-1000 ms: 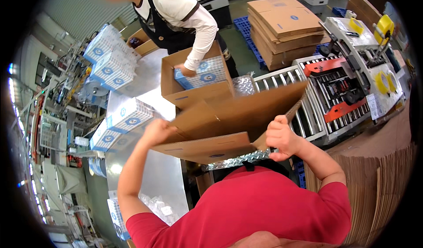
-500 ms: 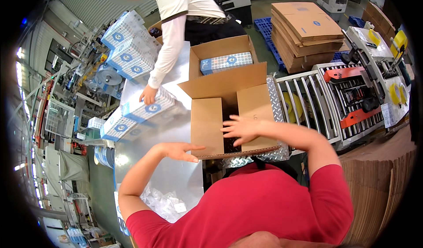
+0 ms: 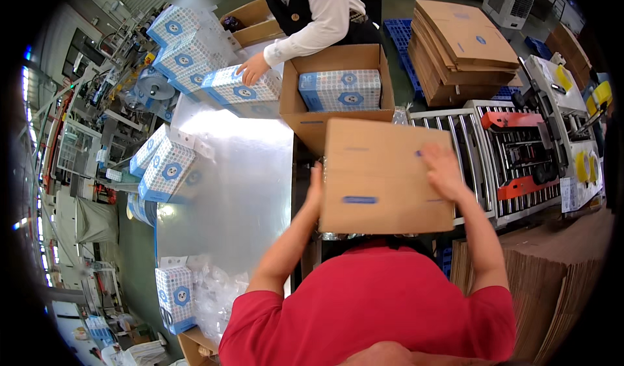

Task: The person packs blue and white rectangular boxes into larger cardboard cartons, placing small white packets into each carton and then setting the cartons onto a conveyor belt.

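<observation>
Plain brown cardboard box [image 3: 385,177], marked with a short blue bar and small blue dots. Open carton [image 3: 338,109] behind it, same brown. Packs [image 3: 340,90] patterned white with fine blue dots, blue edges and a round blue emblem; same pattern seen on the packs [image 3: 166,168] along the table. Table top [image 3: 240,171] silver-grey, glaring white in patches. Red sleeve [image 3: 260,314] noted at the lower edge. Co-worker's sleeve [image 3: 312,31] white, under a black vest. Conveyor rollers [image 3: 481,151] grey, with red-orange brackets [image 3: 513,120]. Pallet [image 3: 398,31] blue.

Red short-sleeved shirt [image 3: 370,301], plain and unmarked; sleeves ending above the elbows; forearms bare, no gloves, no watch.
</observation>
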The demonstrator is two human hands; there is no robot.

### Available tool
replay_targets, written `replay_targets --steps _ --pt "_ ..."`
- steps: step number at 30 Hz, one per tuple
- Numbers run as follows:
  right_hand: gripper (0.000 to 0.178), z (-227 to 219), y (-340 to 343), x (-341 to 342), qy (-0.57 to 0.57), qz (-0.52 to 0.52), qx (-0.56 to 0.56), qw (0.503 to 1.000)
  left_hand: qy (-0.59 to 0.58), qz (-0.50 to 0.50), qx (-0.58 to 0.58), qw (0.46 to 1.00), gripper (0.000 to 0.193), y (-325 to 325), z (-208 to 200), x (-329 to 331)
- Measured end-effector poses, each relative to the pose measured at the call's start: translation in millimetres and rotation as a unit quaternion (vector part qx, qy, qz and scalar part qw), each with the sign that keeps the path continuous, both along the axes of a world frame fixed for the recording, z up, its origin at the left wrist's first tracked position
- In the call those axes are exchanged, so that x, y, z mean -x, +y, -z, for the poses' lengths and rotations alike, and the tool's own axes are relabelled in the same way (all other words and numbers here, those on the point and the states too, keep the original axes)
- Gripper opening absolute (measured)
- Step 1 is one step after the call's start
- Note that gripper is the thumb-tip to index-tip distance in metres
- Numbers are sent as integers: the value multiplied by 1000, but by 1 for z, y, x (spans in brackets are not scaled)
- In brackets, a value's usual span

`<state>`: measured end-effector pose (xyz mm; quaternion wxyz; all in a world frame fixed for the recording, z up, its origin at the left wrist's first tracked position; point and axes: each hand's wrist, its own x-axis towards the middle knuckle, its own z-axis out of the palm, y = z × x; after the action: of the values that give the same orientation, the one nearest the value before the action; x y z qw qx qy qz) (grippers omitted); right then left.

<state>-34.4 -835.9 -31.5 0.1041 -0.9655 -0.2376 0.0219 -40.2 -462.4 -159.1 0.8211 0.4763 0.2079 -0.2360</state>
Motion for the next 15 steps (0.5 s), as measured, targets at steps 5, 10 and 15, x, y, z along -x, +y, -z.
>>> replay_targets --steps 5,10,15 --pt "55 150 -253 1 121 267 -379 878 52 91 -159 982 59 -56 59 23" --pt "65 176 -247 50 337 266 -689 583 -142 159 17 977 64 -73 -121 42" --pt "68 120 -157 57 381 301 -614 623 -424 314 -217 821 71 -180 -200 55"
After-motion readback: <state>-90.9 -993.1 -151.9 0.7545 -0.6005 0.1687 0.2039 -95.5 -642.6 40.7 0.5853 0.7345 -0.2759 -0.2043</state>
